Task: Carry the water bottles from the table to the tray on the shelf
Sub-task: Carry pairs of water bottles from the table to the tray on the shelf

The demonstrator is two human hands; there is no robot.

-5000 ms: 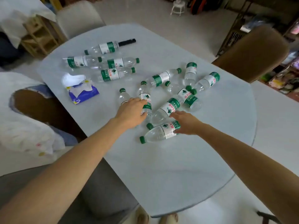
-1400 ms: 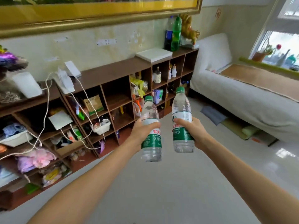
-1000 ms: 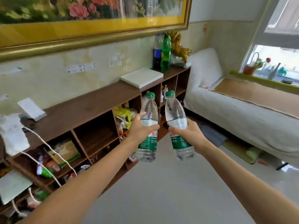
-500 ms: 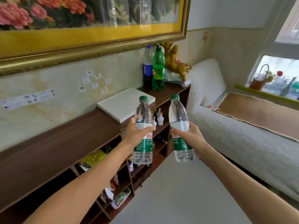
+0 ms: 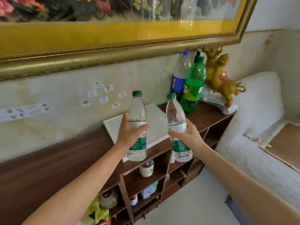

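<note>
Each hand carries one clear water bottle with a green cap and green label, held upright. My left hand [image 5: 129, 133] grips the left water bottle [image 5: 137, 111] around its middle. My right hand [image 5: 186, 135] grips the right water bottle [image 5: 175, 114], tilted slightly left. Both bottles hover in front of the white flat tray [image 5: 155, 117] lying on top of the brown wooden shelf [image 5: 56, 159]. The bottles hide part of the tray. Nothing else rests on the visible part of the tray.
A blue-labelled soda bottle [image 5: 179, 78], a green soda bottle [image 5: 194, 86] and a golden figurine [image 5: 220, 78] stand at the shelf's right end. A gold-framed painting [image 5: 113, 38] hangs above. A white-covered sofa [image 5: 259, 135] sits on the right. Shelf cubbies [image 5: 146, 179] hold small items.
I have come closer to the shelf since the earlier frames; the tray now lies directly behind the two bottles. Both hands still hold their bottles, raised slightly.
</note>
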